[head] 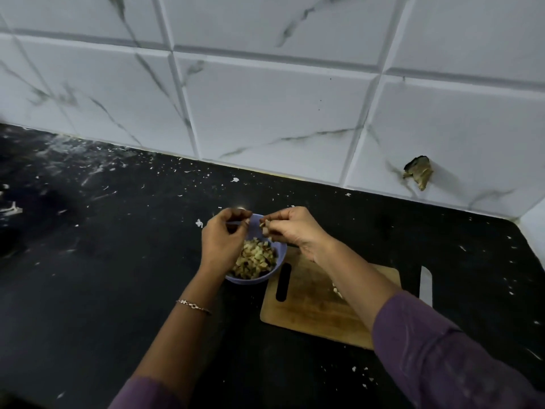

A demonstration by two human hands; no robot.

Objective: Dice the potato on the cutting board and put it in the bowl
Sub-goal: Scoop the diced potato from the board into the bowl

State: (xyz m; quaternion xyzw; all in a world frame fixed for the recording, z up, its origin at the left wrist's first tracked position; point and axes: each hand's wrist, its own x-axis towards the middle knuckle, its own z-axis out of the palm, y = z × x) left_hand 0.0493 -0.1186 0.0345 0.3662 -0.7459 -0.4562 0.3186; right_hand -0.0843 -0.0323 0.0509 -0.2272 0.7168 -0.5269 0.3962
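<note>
One wooden cutting board [309,308] lies on the black tabletop [118,290], a few pale potato scraps [338,289] left on it, one knife [425,286] just beside its right edge. At the board's far left corner: one blue bowl [257,279], heaped with diced potato [255,259]. Above the bowl's far rim, right hand [290,228] pinches several potato bits [265,227]; left hand [224,236] fingers curled, holding anything or not, cannot tell.

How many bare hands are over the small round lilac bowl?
2. Left hand above the bowl's left side; right hand above its far rim, pinching diced potato pieces. Neither hidden.
</note>
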